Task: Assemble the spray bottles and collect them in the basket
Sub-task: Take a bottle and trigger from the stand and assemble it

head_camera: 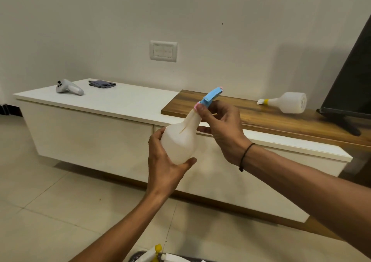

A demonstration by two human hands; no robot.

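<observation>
My left hand (166, 161) grips the round body of a white spray bottle (180, 141), held tilted in front of the cabinet. My right hand (220, 129) pinches the pink collar under the blue spray head (210, 98) at the bottle's neck. A second white bottle with a yellow collar (289, 102) lies on its side on the wooden top. The basket (136, 256) shows only as a rim at the bottom edge, with a yellow-tipped spray bottle (154, 251) inside.
A low white cabinet (90, 133) with a wooden slab (261, 121) runs across the room. A white controller (68, 88) and a folded grey cloth (102, 84) lie at its left end. A dark screen on a stand (349, 93) is at right.
</observation>
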